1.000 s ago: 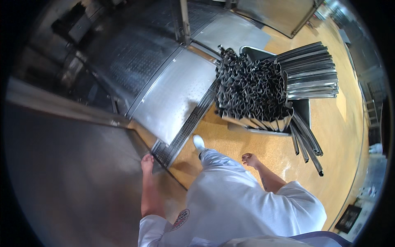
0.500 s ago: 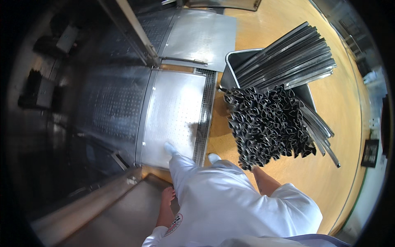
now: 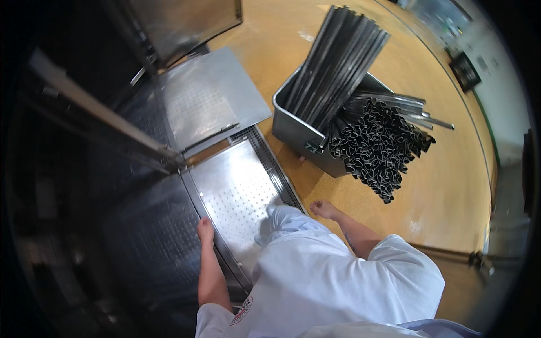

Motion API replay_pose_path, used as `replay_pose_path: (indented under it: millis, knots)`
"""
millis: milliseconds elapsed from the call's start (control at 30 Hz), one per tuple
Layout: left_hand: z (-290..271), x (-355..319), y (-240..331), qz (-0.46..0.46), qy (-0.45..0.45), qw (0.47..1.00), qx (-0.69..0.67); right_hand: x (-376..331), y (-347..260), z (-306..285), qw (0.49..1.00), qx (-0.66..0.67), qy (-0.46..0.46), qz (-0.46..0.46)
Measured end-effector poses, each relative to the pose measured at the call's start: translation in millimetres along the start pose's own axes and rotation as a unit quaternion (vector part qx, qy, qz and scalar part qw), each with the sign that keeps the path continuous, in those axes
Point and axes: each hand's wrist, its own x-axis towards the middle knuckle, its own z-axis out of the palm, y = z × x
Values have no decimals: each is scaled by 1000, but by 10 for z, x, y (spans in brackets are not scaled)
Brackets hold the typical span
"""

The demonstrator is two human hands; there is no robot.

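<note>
My left hand (image 3: 205,230) hangs with fingers curled above the seam between the perforated metal ramp plate (image 3: 231,180) and the dark metal floor on the left. Nothing shows in it. My right hand (image 3: 323,208) is loosely closed over the yellow floor, below a grey metal tub (image 3: 304,135), touching neither tub nor load. Long metal channel strips (image 3: 341,62) stand leaning in the tub. A dense bundle of hollow metal profiles (image 3: 386,141) juts toward me over its near side, dark open ends facing me. A few loose strips (image 3: 420,107) stick out right.
A dark grating (image 3: 270,163) runs along the ramp plate. A second metal plate (image 3: 208,96) lies farther off, with a metal door panel (image 3: 189,25) behind it. A frame post (image 3: 107,115) rises at left. Yellow floor (image 3: 445,186) extends right toward a wall.
My view has turned right, and the tub now stands farther from me. My left hand has come forward from beside my hip. My right hand, formerly mostly hidden at the profile bundle, is now apart from it.
</note>
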Motion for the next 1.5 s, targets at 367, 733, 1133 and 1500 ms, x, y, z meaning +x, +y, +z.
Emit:
replay_pose_path:
  millis: [367, 733, 1133, 1500]
  knots:
    - [1152, 733, 3655, 426, -249, 830, 260, 1545, -1128, -323, 859, 40, 484, -165]
    - [2984, 1744, 5107, 732, -299, 552, 266, 2096, -2128, -1128, 816, -287, 501, -22]
    - [3904, 2156, 5259, 759, -337, 466, 306, 2789, -1991, -1434, 814, -264, 514, 65]
    - [4255, 2472, 5240, 815, -320, 459, 150, 3019, -1982, -1657, 802, -292, 522, 20]
